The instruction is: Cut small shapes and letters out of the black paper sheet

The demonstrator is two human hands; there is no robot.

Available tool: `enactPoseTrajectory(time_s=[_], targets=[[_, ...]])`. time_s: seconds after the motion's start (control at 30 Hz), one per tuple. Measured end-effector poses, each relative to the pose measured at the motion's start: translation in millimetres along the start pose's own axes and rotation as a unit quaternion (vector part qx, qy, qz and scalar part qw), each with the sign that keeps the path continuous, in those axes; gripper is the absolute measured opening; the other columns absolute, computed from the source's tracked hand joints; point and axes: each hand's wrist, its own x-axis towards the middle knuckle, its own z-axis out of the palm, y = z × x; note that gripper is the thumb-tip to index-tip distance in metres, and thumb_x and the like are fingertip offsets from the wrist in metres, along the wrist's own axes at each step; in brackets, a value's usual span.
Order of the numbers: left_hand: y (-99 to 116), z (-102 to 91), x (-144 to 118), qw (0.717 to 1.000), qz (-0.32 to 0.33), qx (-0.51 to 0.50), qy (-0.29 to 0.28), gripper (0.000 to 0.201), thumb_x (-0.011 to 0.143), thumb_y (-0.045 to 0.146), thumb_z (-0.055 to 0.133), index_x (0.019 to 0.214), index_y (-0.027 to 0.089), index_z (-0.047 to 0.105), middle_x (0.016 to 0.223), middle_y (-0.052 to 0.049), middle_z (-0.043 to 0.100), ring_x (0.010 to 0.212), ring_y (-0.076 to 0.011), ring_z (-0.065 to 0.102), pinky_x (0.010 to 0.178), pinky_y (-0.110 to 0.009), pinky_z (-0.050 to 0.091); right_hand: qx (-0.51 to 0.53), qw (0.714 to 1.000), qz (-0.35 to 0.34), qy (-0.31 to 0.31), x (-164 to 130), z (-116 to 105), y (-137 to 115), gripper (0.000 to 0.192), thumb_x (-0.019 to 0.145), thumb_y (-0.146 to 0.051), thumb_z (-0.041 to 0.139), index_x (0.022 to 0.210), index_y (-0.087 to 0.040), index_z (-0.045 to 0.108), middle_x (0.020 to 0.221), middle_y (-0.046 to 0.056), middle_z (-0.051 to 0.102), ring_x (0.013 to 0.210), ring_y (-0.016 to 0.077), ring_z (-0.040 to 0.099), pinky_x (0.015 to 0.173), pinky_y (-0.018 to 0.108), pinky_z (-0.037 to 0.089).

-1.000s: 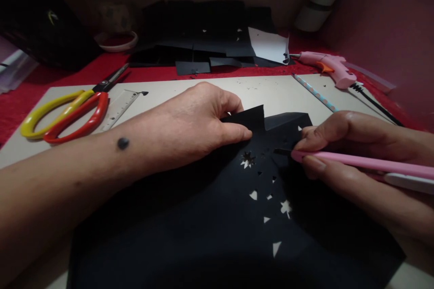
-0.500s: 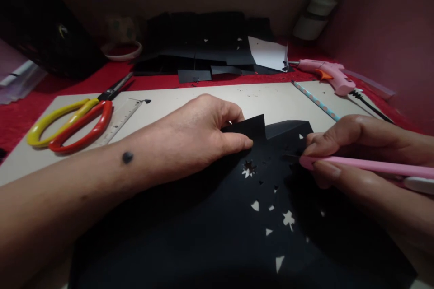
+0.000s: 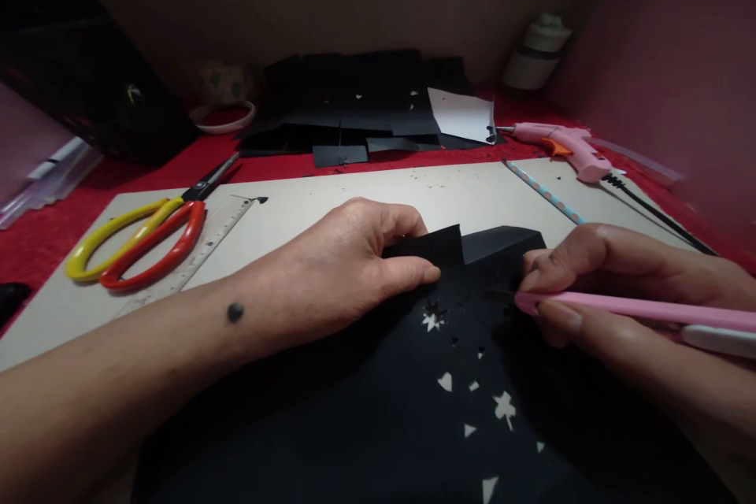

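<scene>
1. Left hand (image 3: 348, 268) lies knuckles-up on the upper edge of the black sheet (image 3: 378, 409), fingers curled, thumb and forefinger closed on a raised flap of it. It pins the sheet flat to the pale cutting board (image 3: 331, 189).
2. Right hand (image 3: 596, 291) is closed in a pen grip round a pink craft knife (image 3: 638, 309). The knife's long axis runs nearly level, handle off to the right, tip pointing left toward the left thumb.
3. The tip meets the sheet just right of the star-shaped cut-out (image 3: 433, 317); the blade itself is too dark to make out.
4. Key relation: the tip lies between the two hands, nearer the right fingertips, with the left thumb just beside the line of the blade. The right hand is the working one; the left only steadies.
5. Small triangular and star holes are scattered through the sheet below the tip, showing the board beneath.
6. Sheet sits at the near middle of the board, its far corner folded up.
7. Around it: yellow and red scissors (image 3: 135, 240) on a clear ruler (image 3: 206, 244) to the left; a dotted pencil (image 3: 540, 190) and pink glue gun (image 3: 561, 146) far right; a pile of black offcuts (image 3: 354, 106) at the back of the bench.
</scene>
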Motion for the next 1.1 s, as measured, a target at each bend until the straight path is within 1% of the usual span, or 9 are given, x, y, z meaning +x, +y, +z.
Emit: enactPoseTrajectory(time_s=[0.1,0.2,0.3,0.4,0.53,0.63,0.77,1.0,1.1], targets=[[-0.3,-1.2,-0.9,1.0,-0.006,0.005,0.003,0.016,0.085,0.036,0.072,0.079,0.022,0.066,0.068,0.004,0.07,0.055,-0.011,0.063,0.045,-0.017,0.045,-0.03,0.999,-0.008,0.025,-2.2,-2.7,2.3,0.013,0.086,-0.042,0.072,0.076,-0.034,0.071,0.065,0.002,0.066,0.066,0.0261,0.068,0.045,0.033,0.046],[-0.8,-2.2,-1.8,1.0,-0.006,0.012,0.001,0.017,0.086,0.038,0.071,0.083,0.022,0.069,0.073,0.002,0.073,0.058,-0.0125,0.066,0.046,-0.018,0.045,-0.06,0.996,-0.024,0.065,-5.2,-7.1,7.3,0.019,0.077,-0.05,0.079,0.078,-0.032,0.071,0.066,0.004,0.065,0.067,0.028,0.067,0.047,0.036,0.05],[-1.1,-2.1,-1.4,1.0,-0.006,0.002,0.001,0.016,0.085,0.037,0.073,0.082,0.022,0.069,0.072,0.003,0.073,0.058,-0.0123,0.066,0.047,-0.018,0.045,-0.069,0.994,-0.034,0.076,-7.0,-9.9,10.4,0.023,0.074,-0.054,0.08,0.08,-0.033,0.072,0.067,0.005,0.064,0.069,0.0294,0.067,0.049,0.038,0.052],[-1.0,-1.5,-0.3,1.0,-0.013,-0.002,0.0,0.015,0.083,0.035,0.075,0.081,0.022,0.068,0.071,0.004,0.072,0.057,-0.012,0.065,0.047,-0.018,0.045,-0.069,0.994,-0.032,0.077,-7.8,-8.5,8.5,0.022,0.074,-0.053,0.08,0.08,-0.033,0.072,0.068,0.005,0.065,0.068,0.0291,0.067,0.049,0.038,0.052],[-1.0,-1.5,0.4,1.0,-0.008,0.001,0.002,0.016,0.083,0.036,0.075,0.08,0.022,0.068,0.07,0.004,0.072,0.056,-0.0117,0.064,0.046,-0.018,0.044,-0.038,0.998,-0.011,0.047,-7.2,-3.1,4.3,0.014,0.083,-0.044,0.076,0.076,-0.032,0.071,0.064,0.002,0.064,0.058,0.0231,0.06,0.044,0.034,0.044],[-0.9,-1.4,0.3,1.0,-0.003,0.007,0.005,0.015,0.084,0.035,0.074,0.08,0.022,0.068,0.069,0.004,0.072,0.055,-0.011,0.065,0.046,-0.016,0.045,0.0,1.0,-0.004,0.016,-5.4,-1.2,3.6,0.016,0.09,-0.035,0.069,0.074,-0.033,0.07,0.062,0.0,0.064,0.056,0.0193,0.058,0.044,0.032,0.038],[-0.2,0.1,0.1,1.0,-0.006,-0.007,0.0,0.013,0.085,0.034,0.074,0.08,0.022,0.068,0.07,0.005,0.073,0.056,-0.0108,0.067,0.047,-0.016,0.046,0.008,1.0,-0.005,0.003,-2.7,-2.3,1.6,0.015,0.091,-0.034,0.069,0.076,-0.033,0.071,0.065,-0.001,0.067,0.062,0.0198,0.063,0.046,0.031,0.04],[-1.0,-0.3,0.8,1.0,-0.009,-0.008,-0.003,0.014,0.085,0.035,0.073,0.083,0.022,0.07,0.073,0.003,0.076,0.058,-0.0135,0.07,0.046,-0.017,0.048,-0.013,1.0,-0.015,0.004,-2.1,-2.3,-0.3,0.017,0.09,-0.032,0.069,0.073,-0.032,0.069,0.064,-0.002,0.067,0.054,0.0157,0.056,0.043,0.028,0.037],[-1.7,-0.7,1.1,1.0,-0.009,-0.016,-0.005,0.013,0.084,0.034,0.074,0.083,0.022,0.07,0.074,0.002,0.077,0.059,-0.0141,0.071,0.047,-0.017,0.049,-0.021,0.999,-0.019,-0.023,-2.1,-0.6,-0.7,0.017,0.091,-0.031,0.068,0.075,-0.032,0.071,0.065,-0.003,0.068,0.051,0.0141,0.056,0.041,0.027,0.037]])
